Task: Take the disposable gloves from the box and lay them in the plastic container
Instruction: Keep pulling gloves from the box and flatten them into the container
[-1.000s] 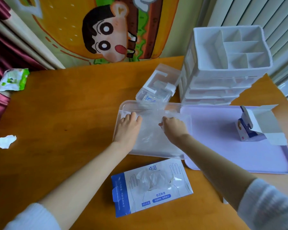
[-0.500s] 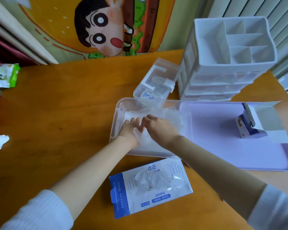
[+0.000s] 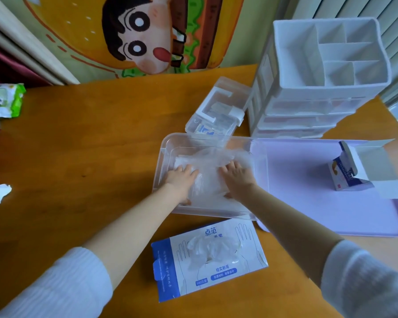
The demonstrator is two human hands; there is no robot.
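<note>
Thin, crinkled clear-film disposable gloves (image 3: 213, 177) lie in a glossy transparent plastic container (image 3: 168, 143); the blue-and-white cardboard glove box (image 3: 207, 262) looks smooth, the orange wooden bench (image 3: 90, 138) matt.

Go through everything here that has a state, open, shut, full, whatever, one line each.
Plastic container: open, gloves inside.
Left hand: open, pressing the gloves.
Right hand: open, pressing the gloves.
Gloves: flattened under both hands.
Glove box: lying flat, gloves poking from its opening.
Small carton: flaps open, standing on the tray.

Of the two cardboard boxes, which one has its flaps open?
The small box standing on the lilac tray, far right; the blue-and-white glove box lies flat on the table.
</note>
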